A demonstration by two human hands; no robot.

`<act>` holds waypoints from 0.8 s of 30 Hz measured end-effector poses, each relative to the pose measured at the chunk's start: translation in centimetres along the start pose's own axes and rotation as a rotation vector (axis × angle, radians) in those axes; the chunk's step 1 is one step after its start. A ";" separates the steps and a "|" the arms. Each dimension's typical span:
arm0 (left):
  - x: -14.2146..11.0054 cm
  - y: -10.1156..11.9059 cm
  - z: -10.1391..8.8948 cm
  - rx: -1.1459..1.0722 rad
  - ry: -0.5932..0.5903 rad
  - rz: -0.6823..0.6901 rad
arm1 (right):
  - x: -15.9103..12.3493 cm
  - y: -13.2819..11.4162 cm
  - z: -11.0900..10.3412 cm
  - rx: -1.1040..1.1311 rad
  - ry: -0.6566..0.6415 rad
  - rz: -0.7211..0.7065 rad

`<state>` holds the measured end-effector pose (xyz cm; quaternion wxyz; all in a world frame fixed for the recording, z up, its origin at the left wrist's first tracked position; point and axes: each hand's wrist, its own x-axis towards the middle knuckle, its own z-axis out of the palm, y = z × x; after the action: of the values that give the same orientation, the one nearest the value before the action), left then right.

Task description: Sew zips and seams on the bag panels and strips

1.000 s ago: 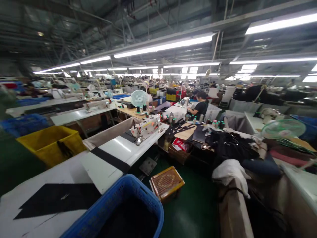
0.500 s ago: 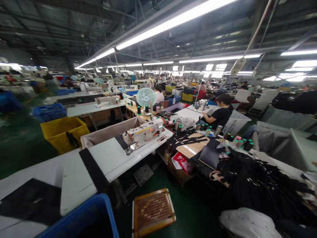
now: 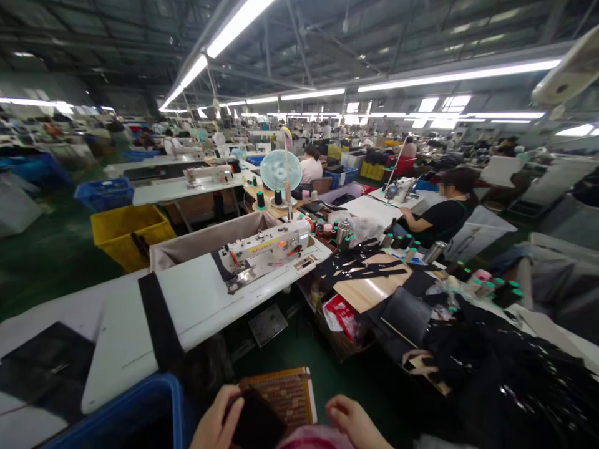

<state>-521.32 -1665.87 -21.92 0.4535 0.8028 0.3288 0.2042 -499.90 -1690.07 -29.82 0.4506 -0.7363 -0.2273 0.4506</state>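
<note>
From my remote view, the left hand pinches a dark item by one side, overlapping the woven-topped stool, while the right hand, half-open and apparently empty, offers no support should that grip slacken and drop it.

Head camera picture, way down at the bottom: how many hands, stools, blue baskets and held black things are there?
Left hand plus right hand: 2
Woven-top stool: 1
Blue plastic basket: 1
Held black piece: 1
Total: 5
</note>
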 end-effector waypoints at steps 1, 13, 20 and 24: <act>1.6 -0.2 0.1 -0.049 0.049 -0.091 | 0.9 -0.5 -0.2 0.059 -0.051 -0.015; 14.6 7.3 21.0 -0.850 -0.116 -0.593 | 15.3 -4.5 -12.1 0.777 -0.274 -0.056; 20.6 3.5 31.5 -0.408 -0.445 -0.464 | 27.2 -0.1 -27.4 0.883 0.132 0.140; 19.2 0.6 31.2 -0.253 -0.361 -0.580 | 32.3 3.3 -35.3 0.751 0.331 0.349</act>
<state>-488.09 -1670.96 -36.57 0.6391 0.6369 0.4295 -0.0389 -453.66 -1683.93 -40.86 0.6343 -0.6113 0.1549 0.4472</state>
